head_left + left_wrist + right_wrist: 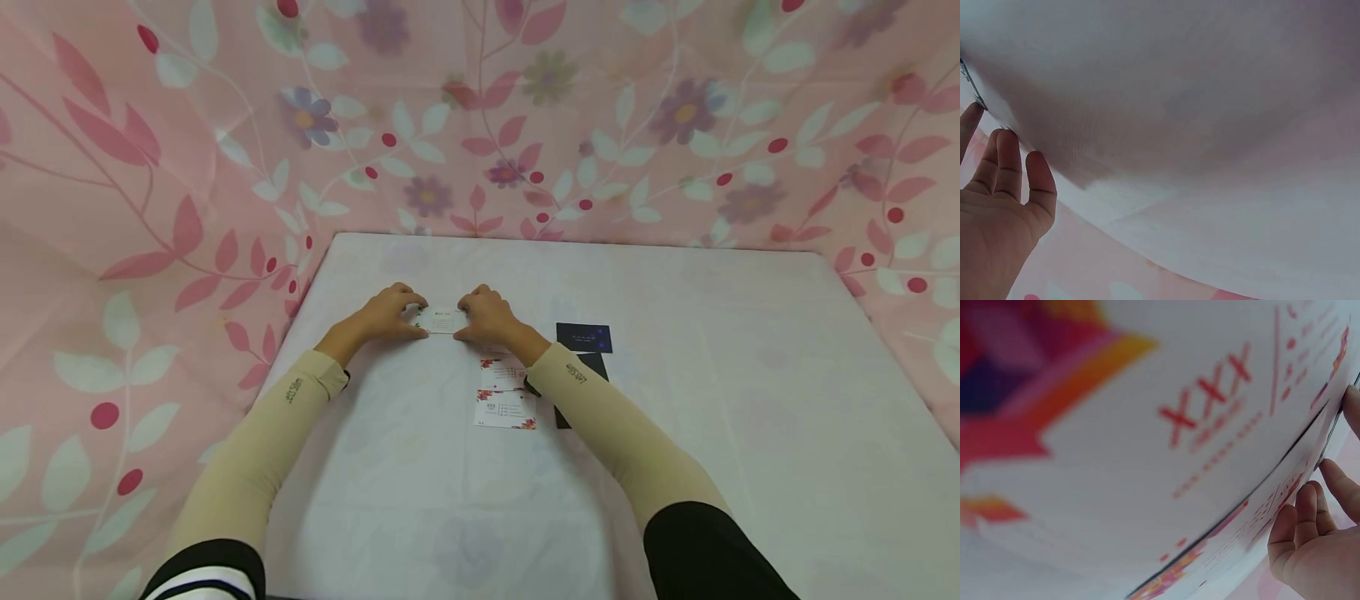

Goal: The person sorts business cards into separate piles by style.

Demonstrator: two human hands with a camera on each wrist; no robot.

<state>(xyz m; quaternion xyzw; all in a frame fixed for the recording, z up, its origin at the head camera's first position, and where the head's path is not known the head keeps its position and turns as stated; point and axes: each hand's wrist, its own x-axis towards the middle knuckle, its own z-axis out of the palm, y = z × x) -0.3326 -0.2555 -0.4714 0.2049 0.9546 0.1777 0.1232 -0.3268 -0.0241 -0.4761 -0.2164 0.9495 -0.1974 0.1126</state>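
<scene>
At the far left of your grip, a pale sleeve (255, 450) leads up to your left hand (384, 315), whose thumb and fingers curve round the left end of a white card (441, 322) and pinch it. The card sits between your two hands, small print on its face and a touch of green at its left end; you cannot tell whether it rests on the white table (750, 375) or is slightly raised. Your right hand (491, 318) pinches the opposite end, thumb on the near edge, fingers on the far one.

Nearer to you than that right-hand grip lie two flowered cards (504, 409), one in front of the other, the farther partly covered by your right sleeve (622, 433). In the right wrist view, one shows large red XXX lettering.

Right of your right wrist lies a dark blue card (583, 337) with fine light print. Just nearer to you, black pieces (595, 364) show on both sides of the sleeve; whether they are one card, you cannot tell.
</scene>
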